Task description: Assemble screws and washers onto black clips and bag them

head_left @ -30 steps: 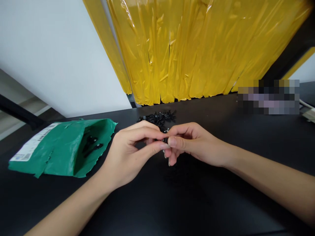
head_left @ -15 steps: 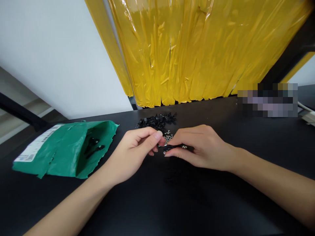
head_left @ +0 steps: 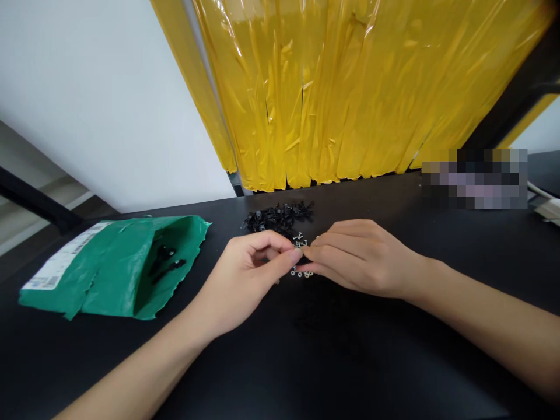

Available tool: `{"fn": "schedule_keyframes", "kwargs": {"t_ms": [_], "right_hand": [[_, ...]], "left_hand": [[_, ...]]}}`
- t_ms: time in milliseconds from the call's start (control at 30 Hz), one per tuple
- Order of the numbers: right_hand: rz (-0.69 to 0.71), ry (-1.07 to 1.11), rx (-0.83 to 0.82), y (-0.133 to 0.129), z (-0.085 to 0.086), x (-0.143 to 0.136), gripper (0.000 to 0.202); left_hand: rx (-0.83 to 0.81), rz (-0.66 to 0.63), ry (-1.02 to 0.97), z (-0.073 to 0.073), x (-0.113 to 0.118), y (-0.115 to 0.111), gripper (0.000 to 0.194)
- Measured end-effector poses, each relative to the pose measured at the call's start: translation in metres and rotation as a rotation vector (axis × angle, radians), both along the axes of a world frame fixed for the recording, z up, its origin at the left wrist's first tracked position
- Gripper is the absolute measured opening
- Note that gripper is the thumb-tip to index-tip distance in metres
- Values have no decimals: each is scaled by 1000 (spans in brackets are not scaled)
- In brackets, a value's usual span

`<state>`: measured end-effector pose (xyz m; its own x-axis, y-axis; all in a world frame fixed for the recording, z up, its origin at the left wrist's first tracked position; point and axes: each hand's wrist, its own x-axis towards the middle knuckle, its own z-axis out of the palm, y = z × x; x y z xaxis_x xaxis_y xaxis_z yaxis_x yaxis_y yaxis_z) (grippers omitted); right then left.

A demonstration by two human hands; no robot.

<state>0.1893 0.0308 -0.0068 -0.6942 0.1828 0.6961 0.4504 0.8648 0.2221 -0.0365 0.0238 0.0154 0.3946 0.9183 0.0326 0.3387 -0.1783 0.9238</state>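
My left hand (head_left: 256, 271) is closed in a pinch, thumb against bent index finger; whatever lies between its fingertips is too small to make out. Its fingertips meet those of my right hand (head_left: 367, 256), whose fingers are pressed together around a small black part (head_left: 303, 261), mostly covered by the fingers. Several small silver screws (head_left: 300, 237) lie just behind the fingertips. Small round metal nuts (head_left: 300, 273) show below the fingers, close to the right thumb. Behind both hands sits a pile of small black plastic parts (head_left: 275, 217).
A torn-open green mailing bag (head_left: 109, 274) with a white label lies at left on the black table (head_left: 280, 361), black pieces inside its mouth. Yellow plastic strips (head_left: 332, 99) hang along the back. A blurred-out object (head_left: 475, 181) and a white cable (head_left: 540, 189) are at right.
My left hand has moved slightly right and down, bringing its fingertips to the right hand's. The right fingers have shifted over the black part, and the nuts show more below them.
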Motion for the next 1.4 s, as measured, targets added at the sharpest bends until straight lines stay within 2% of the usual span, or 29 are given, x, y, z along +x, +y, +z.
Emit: {"fn": "schedule_keyframes", "kwargs": {"t_ms": [167, 367, 633, 767, 967, 1133, 1400], "right_hand": [[-37, -32, 17, 1, -1, 1, 25], [-89, -20, 1, 3, -2, 4, 28], [-80, -18, -23, 5, -7, 2, 31], [-86, 55, -61, 6, -10, 4, 26], [-16, 123, -138, 5, -9, 3, 15], [-59, 174, -154, 5, -8, 2, 20], [-77, 151, -230, 5, -7, 3, 22]], "left_hand": [[-1, -3, 16, -1, -1, 0, 19], [-41, 48, -129, -5, 1, -1, 17], [-104, 7, -148, -8, 3, 0, 16], [-93, 18, -170, -9, 4, 1, 18], [-134, -2, -169, -7, 3, 1, 17], [-206, 26, -226, -7, 4, 3, 20], [-225, 30, -234, -6, 4, 1, 20]]}}
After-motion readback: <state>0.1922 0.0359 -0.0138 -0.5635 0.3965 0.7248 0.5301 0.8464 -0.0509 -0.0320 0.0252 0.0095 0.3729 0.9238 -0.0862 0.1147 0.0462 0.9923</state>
